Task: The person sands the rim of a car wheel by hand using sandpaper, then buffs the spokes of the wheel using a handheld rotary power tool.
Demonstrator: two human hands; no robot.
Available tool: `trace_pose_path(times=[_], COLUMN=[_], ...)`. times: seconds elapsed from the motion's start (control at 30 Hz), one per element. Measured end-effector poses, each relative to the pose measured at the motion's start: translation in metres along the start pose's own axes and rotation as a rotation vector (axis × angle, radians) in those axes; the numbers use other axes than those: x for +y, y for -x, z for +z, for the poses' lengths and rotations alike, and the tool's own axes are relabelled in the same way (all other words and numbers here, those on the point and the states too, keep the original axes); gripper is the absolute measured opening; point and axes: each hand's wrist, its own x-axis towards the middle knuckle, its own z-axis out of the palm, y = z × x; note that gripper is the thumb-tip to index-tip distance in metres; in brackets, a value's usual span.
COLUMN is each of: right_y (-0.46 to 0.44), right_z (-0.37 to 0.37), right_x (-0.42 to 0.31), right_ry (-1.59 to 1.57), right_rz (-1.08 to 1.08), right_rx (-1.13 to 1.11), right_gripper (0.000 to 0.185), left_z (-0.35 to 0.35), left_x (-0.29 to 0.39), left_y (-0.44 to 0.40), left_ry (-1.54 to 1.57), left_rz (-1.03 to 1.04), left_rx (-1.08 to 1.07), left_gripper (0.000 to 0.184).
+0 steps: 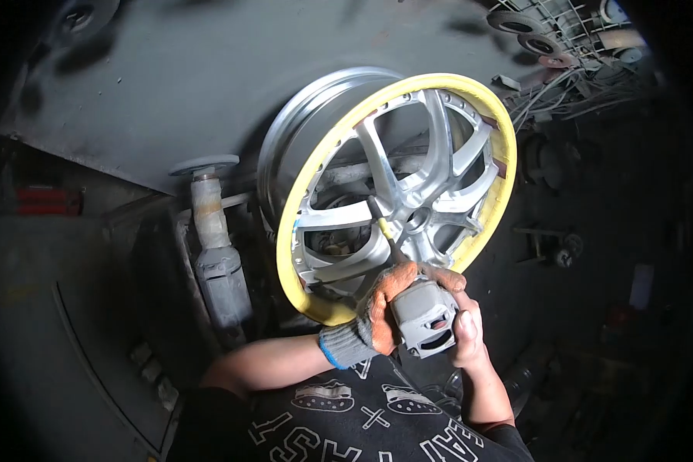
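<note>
A silver alloy wheel (pixel 431 177) with a yellow-covered rim (pixel 288 254) stands tilted in front of me. My left hand (pixel 385 308), in an orange and grey glove, is wrapped round a dusty grey power tool (pixel 423 314). Bent round the same tool from the right is my right hand (pixel 467 327), with bare skin showing at the thumb and a worn orange covering on a fingertip. The tool's thin shaft, with a yellow band and a dark tip (pixel 376 208), reaches over the spokes near the hub. Whether the tip touches the metal, I cannot tell.
Left of the wheel lies another grey power tool (pixel 222 281) with a round disc (pixel 203 164). A grey panel (pixel 169 77) rises behind. Discs and wire racks (pixel 543 35) are at the upper right. A red object (pixel 46 201) is at the far left.
</note>
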Motion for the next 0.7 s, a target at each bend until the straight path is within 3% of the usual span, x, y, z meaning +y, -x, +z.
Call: trace_pose_path(times=[0.07, 0.13, 0.23, 0.27, 0.3, 0.4, 0.47, 0.53, 0.57, 0.6, 0.67, 0.7], right_y=[0.001, 0.001, -0.006, -0.008, -0.009, -0.009, -0.008, -0.006, -0.004, -0.001, -0.002, -0.003], right_z=[0.006, 0.017, 0.035, 0.04, 0.04, 0.049, 0.043, 0.034, 0.029, 0.024, 0.012, 0.008], right_x=[-0.004, -0.01, -0.015, -0.019, -0.02, -0.027, -0.024, -0.022, -0.021, -0.019, -0.01, -0.009], right_ry=[-0.02, 0.015, 0.062, 0.064, 0.012, 0.026, 0.041, 0.055, 0.071, 0.088, 0.077, 0.054], right_rz=[0.019, 0.061, -0.042, -0.061, -0.125, -0.152, -0.163, -0.154, -0.09, -0.024, -0.021, -0.029], right_rx=[-0.033, -0.058, -0.087, -0.095, -0.181, -0.161, -0.138, -0.086, -0.062, -0.038, 0.0, 0.02], right_gripper=[0.076, 0.089, 0.088, 0.088, 0.065, 0.061, 0.062, 0.064, 0.074, 0.084, 0.085, 0.085], left_z=[0.009, 0.002, -0.056, -0.057, -0.058, 0.01, -0.024, -0.093, -0.126, -0.099, -0.039, -0.018], left_x=[0.015, 0.016, -0.031, -0.02, -0.005, 0.06, 0.026, -0.034, -0.063, -0.045, -0.006, -0.004], left_y=[0.011, 0.028, 0.064, 0.07, 0.076, 0.059, 0.065, 0.059, 0.057, 0.049, 0.032, 0.019], left_ry=[-0.169, -0.139, -0.205, -0.226, -0.215, -0.081, 0.015, -0.009, -0.016, -0.199, -0.569, -0.377], left_rz=[0.087, 0.093, 0.252, 0.198, 0.093, -0.034, -0.066, 0.082, 0.157, 0.184, 0.25, 0.212], left_rx=[-0.025, 0.076, 0.303, 0.308, 0.284, 0.104, 0.145, 0.045, -0.004, -0.017, -0.025, 0.005], left_gripper=[0.056, 0.055, 0.058, 0.058, 0.058, 0.06, 0.061, 0.069, 0.075, 0.077, 0.083, 0.078])
